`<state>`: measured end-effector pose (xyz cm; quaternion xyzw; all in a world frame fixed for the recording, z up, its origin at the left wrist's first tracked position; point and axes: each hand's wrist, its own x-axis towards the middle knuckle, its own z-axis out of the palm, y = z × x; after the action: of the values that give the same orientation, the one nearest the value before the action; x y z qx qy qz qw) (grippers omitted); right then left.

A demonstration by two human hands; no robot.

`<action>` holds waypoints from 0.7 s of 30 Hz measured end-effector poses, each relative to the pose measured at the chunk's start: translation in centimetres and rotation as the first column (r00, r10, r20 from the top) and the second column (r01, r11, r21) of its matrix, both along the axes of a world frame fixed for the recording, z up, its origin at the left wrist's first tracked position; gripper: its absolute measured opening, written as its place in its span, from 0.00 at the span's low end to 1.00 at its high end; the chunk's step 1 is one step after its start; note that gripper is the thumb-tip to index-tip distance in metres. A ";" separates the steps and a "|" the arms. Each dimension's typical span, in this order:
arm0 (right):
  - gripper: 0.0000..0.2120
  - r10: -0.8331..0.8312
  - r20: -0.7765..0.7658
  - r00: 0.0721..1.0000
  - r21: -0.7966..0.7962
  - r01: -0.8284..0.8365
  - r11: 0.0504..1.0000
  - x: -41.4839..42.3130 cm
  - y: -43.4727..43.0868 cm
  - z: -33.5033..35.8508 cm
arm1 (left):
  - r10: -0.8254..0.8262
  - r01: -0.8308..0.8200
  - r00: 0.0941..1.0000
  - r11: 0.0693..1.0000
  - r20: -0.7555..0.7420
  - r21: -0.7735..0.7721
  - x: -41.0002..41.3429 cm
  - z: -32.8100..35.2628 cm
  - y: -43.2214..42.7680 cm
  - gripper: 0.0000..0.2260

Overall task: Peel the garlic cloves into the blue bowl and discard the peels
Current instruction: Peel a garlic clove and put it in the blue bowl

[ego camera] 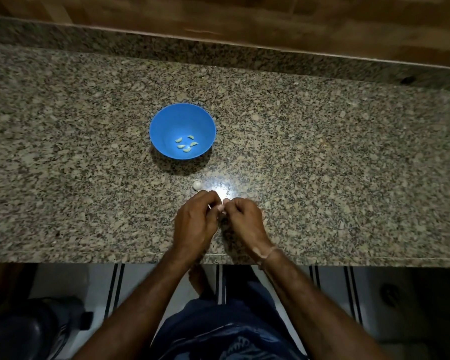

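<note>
Now, nearest me, the left hand (195, 216) and right hand (242, 216) meet by the front edge of the counter (322, 178), fingers curled, both pinching a held clove (220, 208) that is mostly hidden; I cannot tell which way its long axis lies. Just beyond the left hand, between ten and eleven o'clock, a loose clove (197, 185) lies unpeeled. Farther out, at eleven o'clock from the grip, sits the blue bowl (166, 118) holding peeled cloves (186, 146). I judge the left hand nearer for the drop.

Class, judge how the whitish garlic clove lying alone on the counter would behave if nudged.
The garlic clove looks rounded, so it would probably roll or wobble. It is tiny beside the blue bowl, so likely light. The polished granite counter may let it skid.
</note>
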<state>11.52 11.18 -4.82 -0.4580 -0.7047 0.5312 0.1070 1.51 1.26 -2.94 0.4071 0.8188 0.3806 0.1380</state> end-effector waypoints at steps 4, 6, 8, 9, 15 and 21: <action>0.20 0.112 0.091 0.990 0.258 -0.132 0.957 -0.2 0.4 0.0 | 0.192 -0.152 0.880 0.981 0.435 -0.125 -0.4 -0.6 0.8 0.12; 0.19 0.197 0.142 0.970 0.406 -0.239 0.882 -0.5 0.6 0.4 | 0.275 -0.228 0.638 0.960 0.719 -0.164 -0.5 -0.5 1.1 0.14; 0.18 0.185 0.152 0.971 0.320 -0.225 0.920 -0.9 1.2 0.1 | 0.246 -0.210 0.796 0.969 0.553 -0.130 -0.7 -0.4 1.1 0.12; 0.17 0.154 0.139 0.978 0.166 -0.176 0.970 -1.2 1.5 0.0 | 0.178 -0.153 0.917 0.983 0.357 -0.097 -0.9 -0.3 1.0 0.10; 0.19 0.137 0.050 0.989 0.001 -0.137 0.991 -1.4 2.0 -0.4 | 0.261 -0.216 0.888 0.964 0.379 -0.156 -1.0 0.1 1.9 0.09; 0.21 0.106 0.091 0.990 -0.208 -0.085 0.974 -1.9 3.0 -0.6 | 0.017 -0.018 1.000 0.998 -0.010 -0.067 -1.0 -0.1 1.3 0.10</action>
<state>9.58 14.19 -5.42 -0.4583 -0.6724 0.5812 -0.0021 0.49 2.59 -3.04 0.3967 0.8352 0.3524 0.1444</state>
